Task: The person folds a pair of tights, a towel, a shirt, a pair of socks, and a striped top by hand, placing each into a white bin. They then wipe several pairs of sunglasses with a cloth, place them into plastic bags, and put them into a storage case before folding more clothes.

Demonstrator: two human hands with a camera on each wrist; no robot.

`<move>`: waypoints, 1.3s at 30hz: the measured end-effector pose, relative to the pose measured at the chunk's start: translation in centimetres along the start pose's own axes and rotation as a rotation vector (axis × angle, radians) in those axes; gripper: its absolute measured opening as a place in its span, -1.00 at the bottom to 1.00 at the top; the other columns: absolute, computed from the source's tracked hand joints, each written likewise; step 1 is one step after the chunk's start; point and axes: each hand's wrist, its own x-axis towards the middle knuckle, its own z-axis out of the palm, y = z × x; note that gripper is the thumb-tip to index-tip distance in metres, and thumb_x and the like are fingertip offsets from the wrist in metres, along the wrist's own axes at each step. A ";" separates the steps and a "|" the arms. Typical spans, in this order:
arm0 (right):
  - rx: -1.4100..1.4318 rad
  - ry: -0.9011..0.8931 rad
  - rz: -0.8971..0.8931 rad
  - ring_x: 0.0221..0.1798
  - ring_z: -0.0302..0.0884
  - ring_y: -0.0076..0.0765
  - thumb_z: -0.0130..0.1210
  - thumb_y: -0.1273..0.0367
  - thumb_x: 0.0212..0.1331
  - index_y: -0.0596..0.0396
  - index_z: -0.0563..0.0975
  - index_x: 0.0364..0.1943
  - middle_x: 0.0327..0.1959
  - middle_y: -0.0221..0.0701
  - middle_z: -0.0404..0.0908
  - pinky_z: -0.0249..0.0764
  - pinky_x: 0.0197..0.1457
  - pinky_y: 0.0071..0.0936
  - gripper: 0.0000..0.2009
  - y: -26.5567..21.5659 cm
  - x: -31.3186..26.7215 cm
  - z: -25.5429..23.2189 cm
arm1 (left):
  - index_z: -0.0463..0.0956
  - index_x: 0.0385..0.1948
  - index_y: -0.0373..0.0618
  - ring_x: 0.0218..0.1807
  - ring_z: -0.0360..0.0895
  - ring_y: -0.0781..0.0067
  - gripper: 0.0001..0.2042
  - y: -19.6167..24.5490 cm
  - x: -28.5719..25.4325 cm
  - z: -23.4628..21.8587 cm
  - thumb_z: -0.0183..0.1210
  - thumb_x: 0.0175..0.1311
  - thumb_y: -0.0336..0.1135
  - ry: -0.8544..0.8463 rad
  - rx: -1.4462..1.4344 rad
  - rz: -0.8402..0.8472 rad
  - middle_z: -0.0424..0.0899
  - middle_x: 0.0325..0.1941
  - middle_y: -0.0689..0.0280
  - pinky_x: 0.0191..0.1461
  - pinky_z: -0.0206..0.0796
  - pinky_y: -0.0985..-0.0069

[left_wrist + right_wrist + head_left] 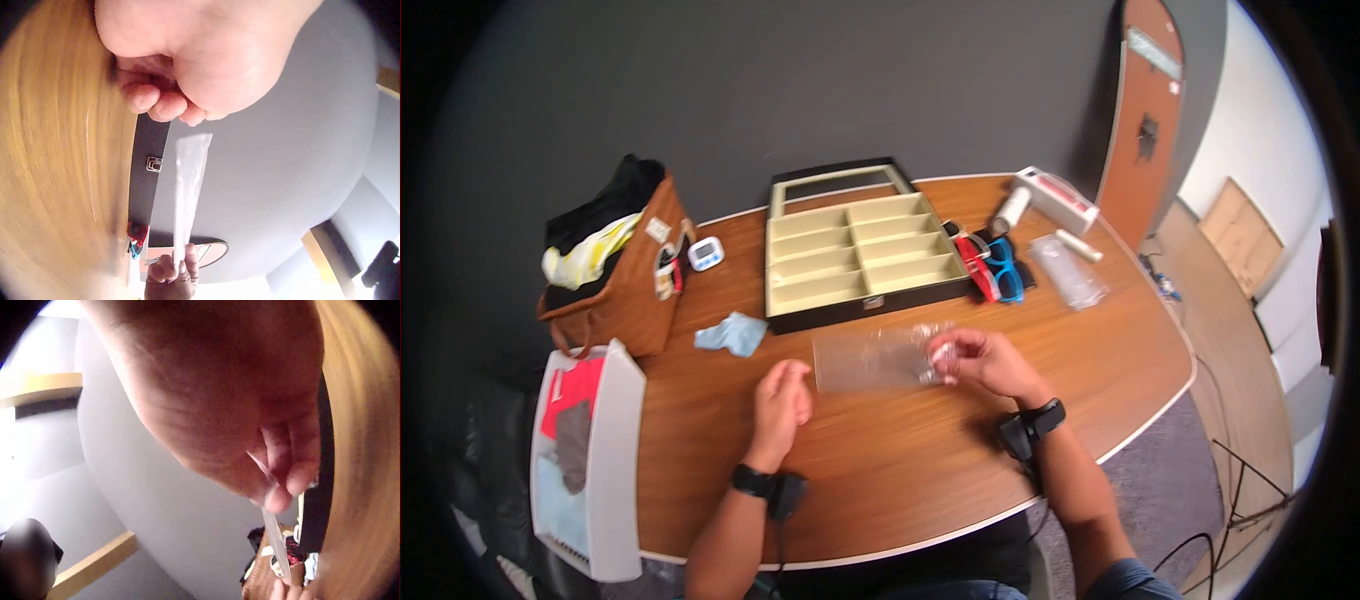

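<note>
A clear plastic sleeve [865,360] stretches sideways above the table in front of me. My right hand [985,362] pinches its crumpled right end between thumb and fingers. In the right wrist view the sleeve [276,540] runs away from those fingertips as a thin strip. My left hand [780,408] is just off the sleeve's other end, its fingers curled in. The left wrist view has the sleeve's near end [194,150] just beyond the curled fingers [167,107], with nothing seen in them. Behind the sleeve stands an open black case [870,300] with cream compartments, its windowed lid raised.
Red and blue sunglasses [1005,270] lie right of the case, near another clear sleeve [1068,272] and a white box [1057,200]. A light-blue cloth [733,334], a small timer [706,254], a brown bag [635,290] and a white bin [615,470] are to the left.
</note>
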 end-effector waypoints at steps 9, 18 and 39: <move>0.081 1.019 -0.385 -0.27 0.58 -0.46 0.12 0.45 0.28 0.21 0.41 0.11 -0.18 -0.31 0.56 0.56 -0.27 -0.57 -0.67 1.3 -3.8 -18.6 | 0.44 -0.25 -0.17 -0.70 0.21 0.70 -0.75 0.0 0.3 0.4 -0.10 0.53 -0.20 -0.029 0.049 0.040 0.30 -0.71 0.46 -0.64 0.06 0.67; -0.284 1.096 -0.016 -0.65 0.30 -0.63 0.07 0.22 0.34 0.14 0.40 0.11 -0.47 -0.45 0.41 0.29 -0.65 -0.62 -0.63 1.2 -9.4 -20.7 | 0.45 -0.27 -0.17 -0.69 0.20 0.71 -0.74 -0.1 0.1 0.4 -0.10 0.53 -0.19 -0.025 0.079 0.037 0.31 -0.71 0.46 -0.63 0.05 0.69; 0.229 -0.168 0.150 -0.68 0.16 -0.69 0.17 0.38 0.29 -0.04 0.30 -0.51 -0.71 -0.59 0.30 0.07 -0.62 -0.63 -0.72 4.3 2.9 3.3 | 0.43 -0.25 -0.18 -0.63 0.22 0.72 -0.71 -0.4 0.3 0.0 -0.18 0.56 -0.18 -0.134 0.107 0.004 0.32 -0.66 0.47 -0.56 0.10 0.69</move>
